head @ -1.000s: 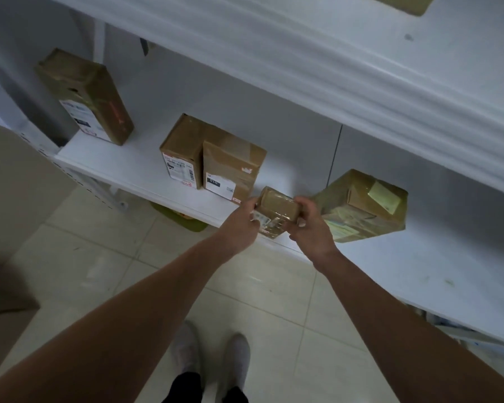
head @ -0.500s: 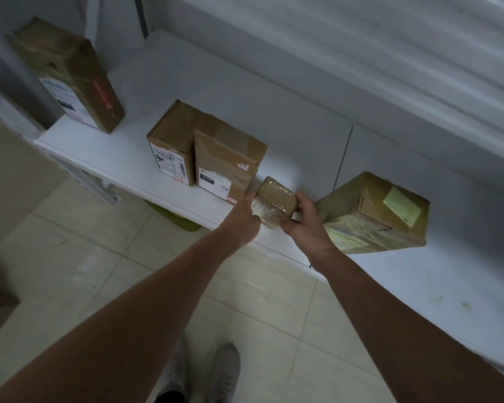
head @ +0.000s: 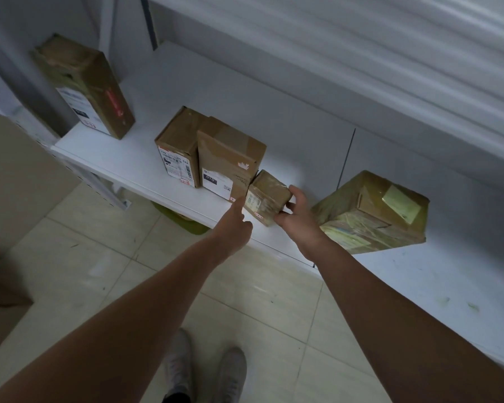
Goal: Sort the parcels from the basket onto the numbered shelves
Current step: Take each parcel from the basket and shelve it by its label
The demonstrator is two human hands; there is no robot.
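the right hand [head: 296,218] grips a small brown parcel [head: 269,194], thumb curled over its upper right edge and fingers wrapped around its lower front corner. the left hand [head: 234,226] is at the parcel's left side, with one finger stretched out to the lower left edge and the other fingers folded in; it holds nothing. whether that fingertip actually touches the parcel cannot be told.

the small parcel, wrapped in clear tape with a pale label on its front face, rests on a white shelf [head: 146,158] close to the front edge. it is turned at a slight angle, and its left corner is right up against a taller cardboard box [head: 229,158] that has a white label on the front. touching that box on the left is a second upright box [head: 176,151], also labelled. well apart, at the shelf's far left end, stands a tall narrow box [head: 85,85] with red print down its side. just to the right of the right hand is a large parcel [head: 373,216] wrapped in shiny tape, with a yellow-green note on top.

below lie pale floor tiles [head: 262,292] and the person's two light shoes [head: 230,370].
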